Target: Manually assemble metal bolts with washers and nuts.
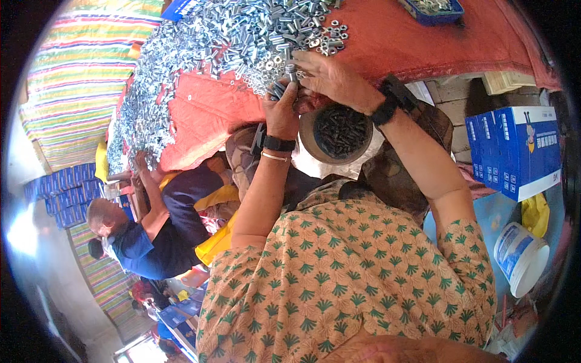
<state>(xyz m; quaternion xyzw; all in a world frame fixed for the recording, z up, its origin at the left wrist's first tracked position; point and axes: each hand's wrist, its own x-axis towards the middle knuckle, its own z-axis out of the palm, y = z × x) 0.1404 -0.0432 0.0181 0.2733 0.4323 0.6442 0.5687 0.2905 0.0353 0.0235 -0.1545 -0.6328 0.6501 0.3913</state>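
Note:
My left hand [282, 115] is closed around several dark bolts [277, 91], whose ends stick out beside the thumb. At its thumb tip a silver metal piece, like a bolt or sleeve [292, 74], stands upright. My right hand [339, 83] is close on the right, its fingers stretched out toward the top of that silver piece. Whether they touch it I cannot tell. Just beyond both hands spreads a big pile of silver sleeves, nuts and washers [242, 39] on a red cloth [387, 45]. Below my right wrist is a round bowl [307, 142] of dark bolts.
A blue tray [445, 17] with small parts is at the far right. Blue and white boxes [514, 148] and a white bucket [520, 257] stand at my right. At left, another person [151, 239] in dark blue reaches to the pile, with stacked blue boxes [63, 193] behind.

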